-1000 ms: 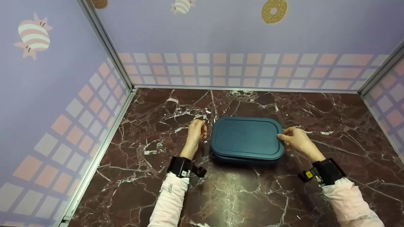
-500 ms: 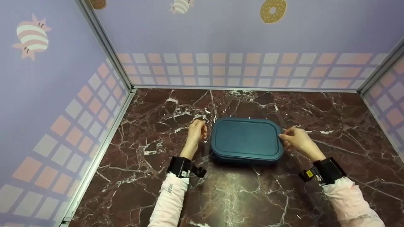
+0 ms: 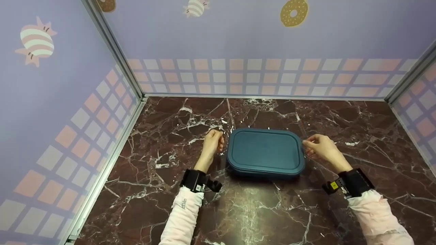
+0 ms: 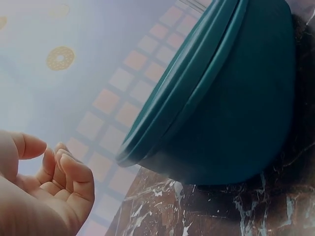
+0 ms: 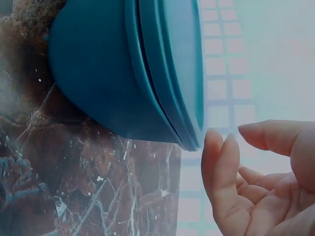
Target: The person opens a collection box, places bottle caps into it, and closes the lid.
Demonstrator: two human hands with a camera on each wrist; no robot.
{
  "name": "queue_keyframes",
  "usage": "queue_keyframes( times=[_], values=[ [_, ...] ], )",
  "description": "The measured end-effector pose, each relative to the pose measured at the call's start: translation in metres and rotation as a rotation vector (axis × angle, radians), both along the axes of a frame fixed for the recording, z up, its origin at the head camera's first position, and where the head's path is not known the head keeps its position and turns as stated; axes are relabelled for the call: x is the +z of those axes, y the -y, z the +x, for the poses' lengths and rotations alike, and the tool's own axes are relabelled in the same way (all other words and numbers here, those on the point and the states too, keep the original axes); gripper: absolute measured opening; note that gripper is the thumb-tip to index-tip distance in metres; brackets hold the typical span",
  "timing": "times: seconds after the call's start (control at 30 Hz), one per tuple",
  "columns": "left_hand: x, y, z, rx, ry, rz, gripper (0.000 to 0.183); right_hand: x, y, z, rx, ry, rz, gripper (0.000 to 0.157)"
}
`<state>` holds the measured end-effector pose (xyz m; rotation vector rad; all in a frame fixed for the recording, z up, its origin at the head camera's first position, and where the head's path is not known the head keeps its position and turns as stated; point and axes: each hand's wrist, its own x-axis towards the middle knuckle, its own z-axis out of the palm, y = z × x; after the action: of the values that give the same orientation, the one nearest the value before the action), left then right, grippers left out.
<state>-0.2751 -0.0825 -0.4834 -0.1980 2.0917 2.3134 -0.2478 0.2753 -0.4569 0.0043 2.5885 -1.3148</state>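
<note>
A dark teal rectangular lunch box [image 3: 269, 175] with rounded corners stands on the marble-patterned table, its lid [image 3: 265, 149] lying on top. My right hand [image 3: 322, 148] is at the box's right end, fingertips right by the lid's edge. In the right wrist view the thumb and bent fingers [image 5: 221, 172] have a gap between them and hold nothing. To the left of the box, my left hand [image 3: 212, 141] hangs loosely curled with nothing in it. The left wrist view shows this hand [image 4: 54, 196] apart from the box's side [image 4: 236, 123]. A thin seam runs below the lid.
A purple wall [image 3: 238, 37] with pink and white squares closes off the back. Another patterned wall [image 3: 68, 85] stands at the left, with a metal rail along the table's edge. Dark reddish-brown table surface [image 3: 153, 204] surrounds the box.
My right hand has let go of the lid's right edge and drawn slightly away from it. The lid's right end has come down a little. My left hand stays in place.
</note>
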Motion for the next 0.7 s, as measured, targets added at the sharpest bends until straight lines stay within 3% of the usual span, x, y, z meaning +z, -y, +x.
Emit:
queue_keyframes(
  times=[0.2,0.5,0.7],
  values=[
    [-0.004,-0.001,0.001,-0.012,-0.017,-0.188,0.014,-0.005,0.003,-0.004,0.001,0.001,-0.083,0.032],
    [-0.014,-0.003,0.004,-0.134,-0.023,-0.607,0.031,-0.014,0.004,-0.003,0.019,-0.011,0.019,0.048],
    [-0.014,-0.007,0.006,-0.172,-0.064,-0.650,0.033,-0.020,0.007,-0.002,0.057,0.009,0.061,0.064]
  ],
)
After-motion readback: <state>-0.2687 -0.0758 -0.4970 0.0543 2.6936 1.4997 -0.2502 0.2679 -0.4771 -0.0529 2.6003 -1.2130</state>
